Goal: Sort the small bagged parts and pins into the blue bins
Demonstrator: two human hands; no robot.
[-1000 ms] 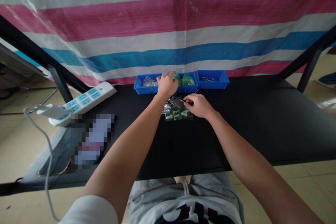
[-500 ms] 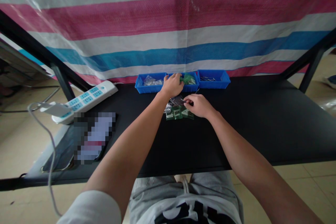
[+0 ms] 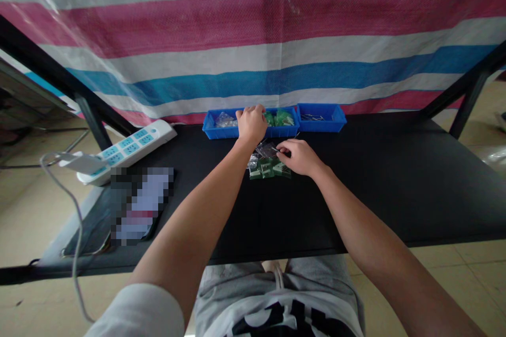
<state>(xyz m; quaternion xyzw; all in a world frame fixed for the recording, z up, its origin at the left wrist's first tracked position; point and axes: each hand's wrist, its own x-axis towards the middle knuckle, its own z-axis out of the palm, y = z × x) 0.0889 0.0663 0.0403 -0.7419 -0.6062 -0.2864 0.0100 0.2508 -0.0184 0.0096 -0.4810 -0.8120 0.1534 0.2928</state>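
My left hand (image 3: pixel 250 123) reaches into the middle of a row of blue trays (image 3: pixel 215 130) at the back of the black table (image 3: pixel 375 189), its fingers curled down out of sight. My right hand (image 3: pixel 297 156) rests on the table in front of the trays, pinched on a thin metal pin whose tip pokes out to the left. Just left of that hand lies a pile of small green parts in clear bags (image 3: pixel 266 164). More green parts (image 3: pixel 282 118) and clear bags (image 3: pixel 224 120) sit in the trays.
A white power strip (image 3: pixel 130 148) with a cable lies at the table's left rear. A blurred flat object (image 3: pixel 138 204) lies at front left. A striped tarp (image 3: pixel 253 37) hangs behind. The right blue tray (image 3: pixel 321 118) holds thin metal pins.
My left hand shifted a little left over the trays, from the green parts toward the divider near the clear bags. My right hand stayed put.
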